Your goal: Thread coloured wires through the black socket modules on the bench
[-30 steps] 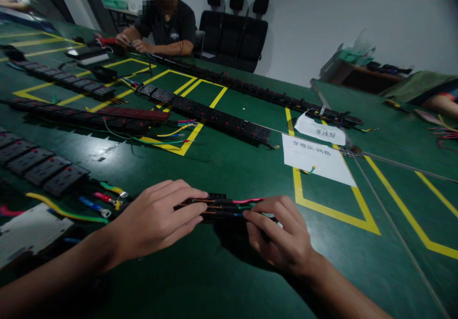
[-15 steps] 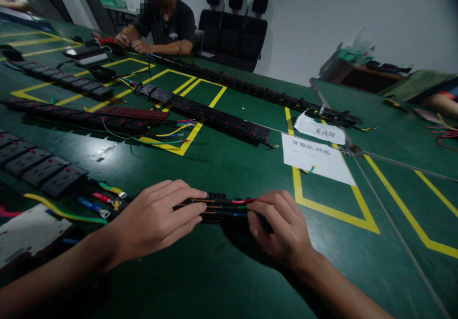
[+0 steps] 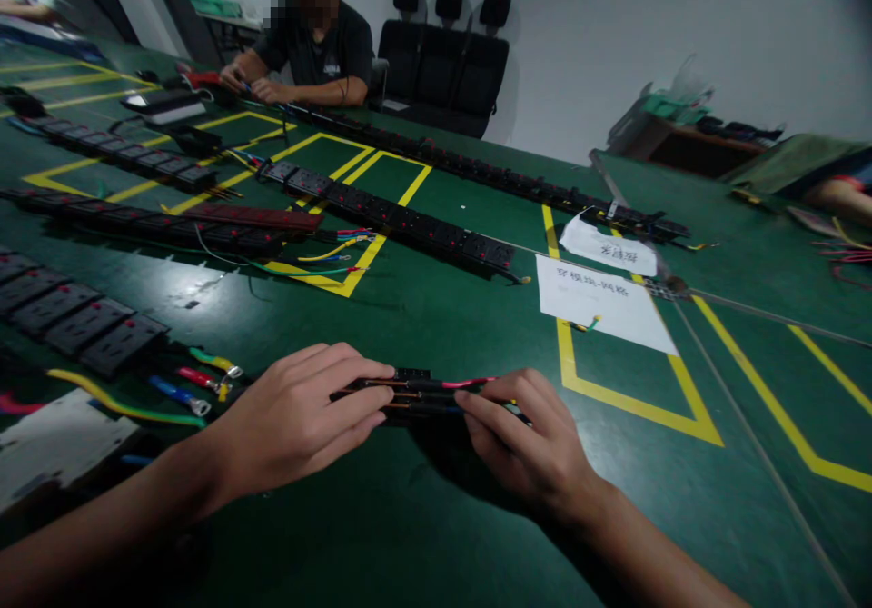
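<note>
My left hand (image 3: 317, 408) wraps over a black socket strip (image 3: 412, 374) with its underside turned up, where copper-coloured bars show in slots. At the strip's right end my right hand (image 3: 524, 435) pinches the wires, thumb and fingers together. A red wire (image 3: 470, 382) runs from the strip to that hand, and a small yellow piece shows behind the fingers. Left of my left hand lie a red wire end (image 3: 199, 377), a blue wire end (image 3: 178, 395) and a yellow-green wire (image 3: 123, 406), beside a row of black sockets (image 3: 123, 340).
More socket strips (image 3: 388, 211) lie across the green table (image 3: 436, 317), marked with yellow tape. Paper sheets (image 3: 599, 294) lie at right centre. A person (image 3: 317, 49) sits across the table with both hands on it. Another arm (image 3: 845, 199) shows at the right edge.
My right hand has shifted slightly; its fingertips sit a little further left on the wires, and a yellow piece now shows behind them. My left hand stays put.
</note>
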Demonstrator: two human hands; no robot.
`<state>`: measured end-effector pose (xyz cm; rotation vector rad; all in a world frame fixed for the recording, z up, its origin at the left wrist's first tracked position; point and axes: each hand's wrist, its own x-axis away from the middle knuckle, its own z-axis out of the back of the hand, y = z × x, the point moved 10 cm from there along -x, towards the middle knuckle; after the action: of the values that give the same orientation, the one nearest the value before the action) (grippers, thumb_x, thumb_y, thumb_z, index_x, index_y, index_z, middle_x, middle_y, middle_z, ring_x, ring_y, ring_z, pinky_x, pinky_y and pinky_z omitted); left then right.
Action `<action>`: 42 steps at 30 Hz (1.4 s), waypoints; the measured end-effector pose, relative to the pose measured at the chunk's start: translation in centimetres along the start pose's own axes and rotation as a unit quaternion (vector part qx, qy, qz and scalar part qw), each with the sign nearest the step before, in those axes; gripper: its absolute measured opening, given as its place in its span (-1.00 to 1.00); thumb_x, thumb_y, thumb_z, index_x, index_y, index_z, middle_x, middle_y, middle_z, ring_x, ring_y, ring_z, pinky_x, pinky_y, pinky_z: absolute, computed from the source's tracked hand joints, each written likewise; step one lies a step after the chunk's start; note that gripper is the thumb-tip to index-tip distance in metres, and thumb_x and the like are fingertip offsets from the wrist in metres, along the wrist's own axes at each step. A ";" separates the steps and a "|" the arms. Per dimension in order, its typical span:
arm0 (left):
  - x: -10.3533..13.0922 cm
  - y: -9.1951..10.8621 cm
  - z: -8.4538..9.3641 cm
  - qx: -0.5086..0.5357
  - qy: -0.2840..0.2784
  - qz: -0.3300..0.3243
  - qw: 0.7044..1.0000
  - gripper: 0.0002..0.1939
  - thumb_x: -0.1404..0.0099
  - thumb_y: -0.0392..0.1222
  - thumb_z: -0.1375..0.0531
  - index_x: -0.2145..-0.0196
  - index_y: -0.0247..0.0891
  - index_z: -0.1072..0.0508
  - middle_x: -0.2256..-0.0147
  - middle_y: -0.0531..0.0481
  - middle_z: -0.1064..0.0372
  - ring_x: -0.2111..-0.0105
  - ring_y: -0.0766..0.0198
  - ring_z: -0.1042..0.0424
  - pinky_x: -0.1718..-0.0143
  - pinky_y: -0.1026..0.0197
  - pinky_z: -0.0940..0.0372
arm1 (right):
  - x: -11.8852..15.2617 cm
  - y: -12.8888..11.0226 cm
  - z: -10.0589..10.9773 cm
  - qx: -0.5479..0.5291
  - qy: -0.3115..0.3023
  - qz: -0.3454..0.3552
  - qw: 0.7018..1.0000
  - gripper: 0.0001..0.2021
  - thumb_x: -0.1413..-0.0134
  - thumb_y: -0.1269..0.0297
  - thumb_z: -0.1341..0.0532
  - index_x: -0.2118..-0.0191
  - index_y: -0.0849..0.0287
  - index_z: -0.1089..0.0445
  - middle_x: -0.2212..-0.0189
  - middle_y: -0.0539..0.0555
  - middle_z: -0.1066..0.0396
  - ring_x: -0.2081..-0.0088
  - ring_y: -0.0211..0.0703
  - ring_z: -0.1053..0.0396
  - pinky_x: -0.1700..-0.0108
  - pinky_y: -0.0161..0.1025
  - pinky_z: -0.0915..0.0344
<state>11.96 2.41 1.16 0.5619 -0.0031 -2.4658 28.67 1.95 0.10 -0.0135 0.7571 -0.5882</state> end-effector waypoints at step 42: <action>-0.1 0.0 0.1 0.004 0.000 0.001 1.000 -0.81 -0.43 -0.34 -0.16 0.04 -0.26 -0.52 0.04 -0.15 -0.52 0.14 0.10 -0.47 0.16 0.04 -0.44 | -0.5 -0.3 -0.2 0.009 -0.036 0.006 0.999 -0.76 -0.30 0.48 -0.17 -0.05 0.25 -0.37 0.23 0.16 -0.42 0.25 -0.12 -0.35 0.31 -0.17 -0.37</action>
<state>11.97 2.44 1.29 0.5642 -0.0129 -2.4651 28.12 1.98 0.31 -0.0137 0.6824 -0.5792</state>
